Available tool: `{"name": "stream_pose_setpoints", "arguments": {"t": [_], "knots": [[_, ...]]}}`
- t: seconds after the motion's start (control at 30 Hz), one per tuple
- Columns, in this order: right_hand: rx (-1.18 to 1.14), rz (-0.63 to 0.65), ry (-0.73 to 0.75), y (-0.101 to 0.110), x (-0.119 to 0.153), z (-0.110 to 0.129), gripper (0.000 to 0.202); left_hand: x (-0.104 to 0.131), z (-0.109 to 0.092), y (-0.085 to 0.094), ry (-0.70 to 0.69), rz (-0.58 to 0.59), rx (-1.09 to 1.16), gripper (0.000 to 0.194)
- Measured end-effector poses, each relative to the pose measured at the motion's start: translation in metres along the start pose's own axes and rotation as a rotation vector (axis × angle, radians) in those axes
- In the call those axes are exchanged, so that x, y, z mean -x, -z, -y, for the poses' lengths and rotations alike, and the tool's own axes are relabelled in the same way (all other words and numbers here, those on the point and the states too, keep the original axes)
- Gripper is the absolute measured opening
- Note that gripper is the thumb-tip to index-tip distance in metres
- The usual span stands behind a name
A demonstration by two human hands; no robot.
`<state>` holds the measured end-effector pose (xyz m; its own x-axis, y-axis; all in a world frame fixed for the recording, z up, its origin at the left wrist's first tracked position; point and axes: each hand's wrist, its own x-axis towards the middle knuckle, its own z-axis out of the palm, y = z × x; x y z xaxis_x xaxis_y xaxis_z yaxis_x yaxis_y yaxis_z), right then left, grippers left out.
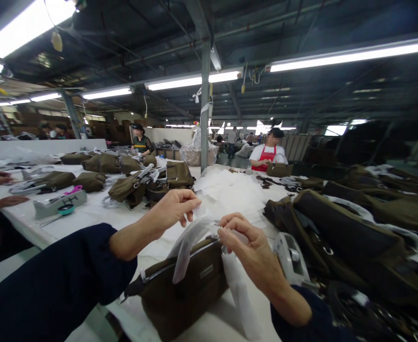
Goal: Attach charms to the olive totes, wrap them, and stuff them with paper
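An olive-brown handbag [183, 289] with a silver zip along its top stands on the table in front of me. Its handles [183, 261] are covered in white translucent wrapping. My left hand [171, 211] is above the bag, thumb and fingers pinched together; what they hold, if anything, is too small to make out. My right hand [247, 242] pinches the white wrapping [212, 225] at the top of the handle, near the zip. A long wrapped strip [239, 294] hangs down the bag's right side, below my right hand.
A tape dispenser [292, 259] stands to the right, beside piled olive bags [351, 237]. Another dispenser [61, 204] and several bags [133, 185] lie to the left. White sheets [230, 187] cover the table ahead. A co-worker's hands [12, 200] rest at the far left; a person in a red apron [266, 154] works opposite.
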<state>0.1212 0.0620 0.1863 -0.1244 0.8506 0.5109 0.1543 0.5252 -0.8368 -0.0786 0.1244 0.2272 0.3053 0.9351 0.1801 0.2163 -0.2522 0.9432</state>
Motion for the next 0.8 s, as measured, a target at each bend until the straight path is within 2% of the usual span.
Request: {"name": "stream_pose_setpoints", "arguments": {"t": [0.1,0.17,0.23,0.3,0.33,0.4,0.6,0.8], "knots": [[-0.241,0.001,-0.017,-0.012,-0.004,0.000,0.030,0.010,0.001,-0.004,0.004,0.039,0.091,0.025],[-0.393,0.047,-0.053,-0.017,-0.005,-0.005,0.023,0.018,0.002,-0.006,-0.001,0.079,0.150,0.024],[-0.520,0.094,-0.064,-0.019,-0.006,-0.011,0.017,0.024,0.003,-0.009,0.002,0.124,0.199,0.023],[-0.601,0.144,-0.074,-0.017,-0.006,-0.016,0.025,0.028,0.002,-0.012,0.009,0.150,0.221,0.024],[-0.612,0.158,-0.082,-0.016,-0.006,-0.017,0.023,0.030,0.002,-0.013,0.012,0.155,0.223,0.024],[-0.565,0.159,-0.105,-0.012,-0.004,-0.016,0.013,0.032,0.000,-0.017,0.011,0.152,0.217,0.023],[-0.247,0.153,-0.184,-0.003,0.001,-0.004,0.026,0.033,-0.001,-0.022,-0.008,0.111,0.163,0.022],[-0.194,0.197,-0.205,-0.002,0.000,0.003,0.026,0.034,-0.001,-0.026,-0.005,0.083,0.145,0.023]]}}
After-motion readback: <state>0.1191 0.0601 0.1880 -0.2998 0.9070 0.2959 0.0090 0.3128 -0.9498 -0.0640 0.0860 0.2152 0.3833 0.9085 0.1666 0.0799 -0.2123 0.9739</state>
